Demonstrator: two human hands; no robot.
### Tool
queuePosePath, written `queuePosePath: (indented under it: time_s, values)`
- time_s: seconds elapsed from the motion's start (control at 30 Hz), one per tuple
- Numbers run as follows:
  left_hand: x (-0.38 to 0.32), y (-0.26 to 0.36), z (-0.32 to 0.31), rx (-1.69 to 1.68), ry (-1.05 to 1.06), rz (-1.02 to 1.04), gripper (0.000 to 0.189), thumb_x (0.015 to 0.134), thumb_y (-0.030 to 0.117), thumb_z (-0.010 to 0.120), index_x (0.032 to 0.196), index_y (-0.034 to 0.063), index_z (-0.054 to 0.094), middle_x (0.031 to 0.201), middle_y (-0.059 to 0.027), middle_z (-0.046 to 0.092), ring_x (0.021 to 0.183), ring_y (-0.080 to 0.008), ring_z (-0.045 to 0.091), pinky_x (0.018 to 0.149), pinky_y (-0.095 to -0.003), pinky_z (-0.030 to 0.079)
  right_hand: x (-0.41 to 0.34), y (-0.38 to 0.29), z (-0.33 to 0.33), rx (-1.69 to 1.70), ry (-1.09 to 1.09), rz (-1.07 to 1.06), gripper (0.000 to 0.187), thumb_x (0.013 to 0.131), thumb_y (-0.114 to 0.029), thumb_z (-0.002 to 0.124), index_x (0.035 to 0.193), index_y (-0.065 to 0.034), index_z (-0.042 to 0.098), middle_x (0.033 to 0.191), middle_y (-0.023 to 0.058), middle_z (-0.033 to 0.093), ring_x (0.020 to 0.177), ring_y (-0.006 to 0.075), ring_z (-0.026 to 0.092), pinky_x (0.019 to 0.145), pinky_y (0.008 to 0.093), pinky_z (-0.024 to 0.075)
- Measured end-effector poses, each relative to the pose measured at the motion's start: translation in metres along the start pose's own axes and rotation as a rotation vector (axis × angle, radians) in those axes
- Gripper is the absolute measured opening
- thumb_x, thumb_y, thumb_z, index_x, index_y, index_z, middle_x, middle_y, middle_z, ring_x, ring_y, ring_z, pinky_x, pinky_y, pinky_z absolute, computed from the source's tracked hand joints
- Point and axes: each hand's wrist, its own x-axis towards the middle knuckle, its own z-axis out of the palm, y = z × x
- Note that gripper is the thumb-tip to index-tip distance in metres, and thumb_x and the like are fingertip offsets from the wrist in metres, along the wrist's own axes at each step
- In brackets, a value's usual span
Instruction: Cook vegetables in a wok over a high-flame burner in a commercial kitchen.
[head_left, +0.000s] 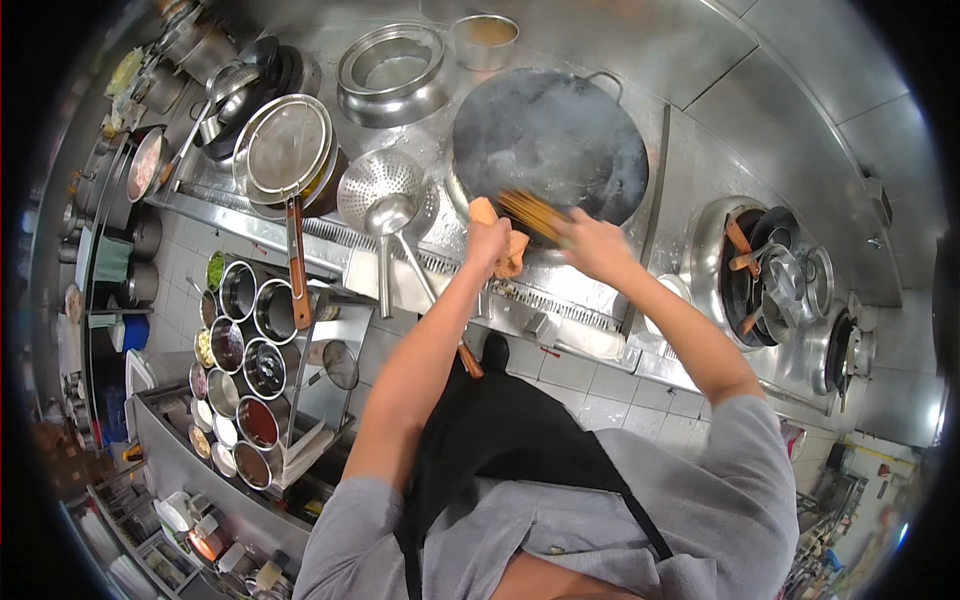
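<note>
A large black wok (551, 142) with steam rising from it sits on the steel range in front of me. My left hand (489, 241) grips an orange cloth (511, 255) at the wok's near rim; whether a handle lies under the cloth is hidden. My right hand (596, 246) is closed around a bamboo wok brush (531, 214), slightly blurred, its bristles over the near part of the wok. Left of the wok lie a perforated steel skimmer (381, 184) and a steel ladle (391, 215) with a wooden handle end.
Fine-mesh strainers (289, 150) rest over a pot at the left. Behind are a round steel pot (390, 71) and a steel container (485, 41) of brownish liquid. Several seasoning tins (259, 420) stand at lower left. Another wok station (709, 262) holds stacked pans and ladles at the right.
</note>
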Motion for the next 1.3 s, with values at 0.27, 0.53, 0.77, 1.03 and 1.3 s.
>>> queuePosePath:
  time_s: [0.27, 0.53, 0.77, 1.03, 1.3]
  values:
    - [0.001, 0.008, 0.020, 0.000, -0.031, -0.040, 0.032, 0.072, 0.015, 0.064, 0.093, -0.0088, 0.057, 0.081, -0.0142, 0.064, 0.068, -0.0221, 0.063, 0.062, -0.0358, 0.050, 0.137, 0.072, 0.045, 0.034, 0.423, 0.537, 0.035, 0.083, -0.020, 0.057, 0.117, -0.0125, 0.057, 0.113, 0.0164, 0.056, 0.089, 0.0383, 0.066, 0.077, 0.0457, 0.0545]
    - [0.004, -0.007, 0.005, -0.010, 0.095, -0.001, 0.029, 0.077, 0.019, 0.063, 0.087, -0.0071, 0.060, 0.076, -0.0118, 0.062, 0.069, -0.0201, 0.062, 0.060, -0.0350, 0.049, 0.022, 0.063, 0.041, -0.253, 0.054, 0.101, 0.029, 0.083, -0.013, 0.059, 0.112, -0.0090, 0.061, 0.105, 0.0152, 0.056, 0.077, 0.0339, 0.068, 0.067, 0.0444, 0.0554]
    - [0.001, -0.002, 0.021, 0.100, -0.091, 0.013, 0.033, 0.078, 0.021, 0.063, 0.096, -0.0056, 0.058, 0.084, -0.0117, 0.062, 0.070, -0.0209, 0.061, 0.064, -0.0361, 0.049, 0.132, 0.088, 0.033, 0.224, 0.407, 0.559, 0.036, 0.078, -0.023, 0.058, 0.113, -0.0166, 0.067, 0.115, 0.0187, 0.059, 0.103, 0.0387, 0.062, 0.088, 0.0462, 0.0511]
    - [-0.002, -0.018, -0.023, 0.155, -0.033, 0.295, 0.054, 0.075, 0.025, 0.068, 0.113, -0.0081, 0.046, 0.099, -0.0189, 0.061, 0.088, -0.0276, 0.062, 0.081, -0.0369, 0.050, -0.004, 0.069, 0.021, 0.241, 0.029, 0.364, 0.047, 0.072, -0.028, 0.061, 0.119, -0.0208, 0.067, 0.108, 0.0143, 0.068, 0.101, 0.0300, 0.065, 0.091, 0.0397, 0.0504]
    - [-0.016, 0.030, -0.062, 0.297, -0.023, 0.412, 0.060, 0.073, 0.021, 0.069, 0.117, -0.0110, 0.042, 0.102, -0.0212, 0.060, 0.089, -0.0269, 0.062, 0.079, -0.0356, 0.050, -0.110, 0.070, 0.054, 0.731, 0.335, 0.511, 0.055, 0.076, -0.038, 0.071, 0.122, -0.0093, 0.064, 0.112, 0.0186, 0.066, 0.104, 0.0330, 0.063, 0.090, 0.0381, 0.0487]
